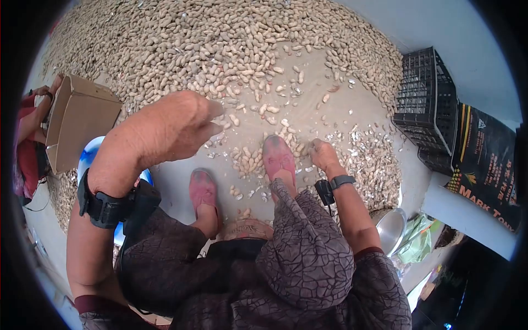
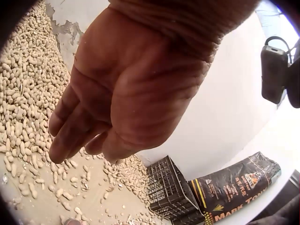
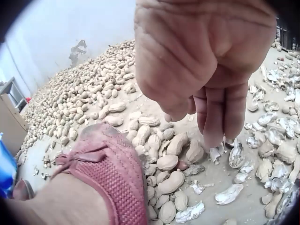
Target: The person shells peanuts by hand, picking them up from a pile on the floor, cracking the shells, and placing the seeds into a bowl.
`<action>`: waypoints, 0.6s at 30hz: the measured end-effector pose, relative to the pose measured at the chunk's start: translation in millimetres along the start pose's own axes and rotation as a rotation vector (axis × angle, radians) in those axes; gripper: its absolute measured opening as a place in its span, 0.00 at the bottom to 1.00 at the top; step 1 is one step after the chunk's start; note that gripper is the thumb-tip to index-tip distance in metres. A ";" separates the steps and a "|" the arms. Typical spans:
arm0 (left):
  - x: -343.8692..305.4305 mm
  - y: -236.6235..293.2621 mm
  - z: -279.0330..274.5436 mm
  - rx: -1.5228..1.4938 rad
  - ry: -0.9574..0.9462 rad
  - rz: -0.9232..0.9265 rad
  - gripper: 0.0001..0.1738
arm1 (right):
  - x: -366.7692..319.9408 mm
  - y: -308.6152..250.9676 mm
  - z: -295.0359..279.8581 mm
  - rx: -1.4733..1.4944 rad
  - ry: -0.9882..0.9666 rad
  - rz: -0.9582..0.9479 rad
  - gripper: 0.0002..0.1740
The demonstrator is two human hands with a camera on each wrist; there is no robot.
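My left hand [image 1: 170, 129] hangs over the floor at the near edge of a large heap of peanuts [image 1: 220, 38]. Its fingers [image 2: 77, 129] bend loosely in the left wrist view, and no object shows between them. Beside the pink shoe [image 1: 278, 157], my right hand [image 1: 324, 155] reaches down with fingers [image 3: 214, 117] fairly straight. The fingertips are right at some broken shells [image 3: 236, 154], at the edge of a small group of unshelled peanuts [image 3: 171, 180]. A spread of empty shells [image 1: 374, 159] lies to the right of this hand.
At right stand a black plastic crate [image 1: 421, 82] and a black printed bag [image 1: 489, 159]. A metal bowl [image 1: 390, 228] is near my right arm. On the left are a cardboard box [image 1: 82, 115], a blue and white basin [image 1: 91, 154] and another person's arm [image 1: 33, 121].
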State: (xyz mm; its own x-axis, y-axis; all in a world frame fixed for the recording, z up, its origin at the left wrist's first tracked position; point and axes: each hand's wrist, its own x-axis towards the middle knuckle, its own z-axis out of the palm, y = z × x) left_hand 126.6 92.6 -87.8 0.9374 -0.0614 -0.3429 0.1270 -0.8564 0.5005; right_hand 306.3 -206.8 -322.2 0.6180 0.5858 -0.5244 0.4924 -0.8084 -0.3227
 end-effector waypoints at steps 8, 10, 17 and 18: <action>-0.9 -8.6 21.7 -0.025 -0.120 -0.058 0.14 | 13.8 -13.9 27.4 -0.130 -0.020 0.038 0.18; -8.8 -5.7 28.2 0.007 -0.127 -0.049 0.16 | 13.3 -12.7 34.8 -0.067 0.055 0.090 0.18; -49.1 13.5 21.5 -0.006 -0.061 -0.029 0.17 | 4.1 -5.8 44.2 -0.088 0.066 0.115 0.16; -56.3 19.0 15.9 0.024 -0.017 -0.025 0.17 | 2.5 -6.9 43.2 -0.045 0.065 0.127 0.16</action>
State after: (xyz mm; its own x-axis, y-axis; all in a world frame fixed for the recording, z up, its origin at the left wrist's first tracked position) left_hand 71.0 71.7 -71.7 0.9282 -0.0482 -0.3688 0.1424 -0.8700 0.4721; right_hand 277.9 -202.3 -355.4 0.7150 0.4825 -0.5060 0.4336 -0.8737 -0.2205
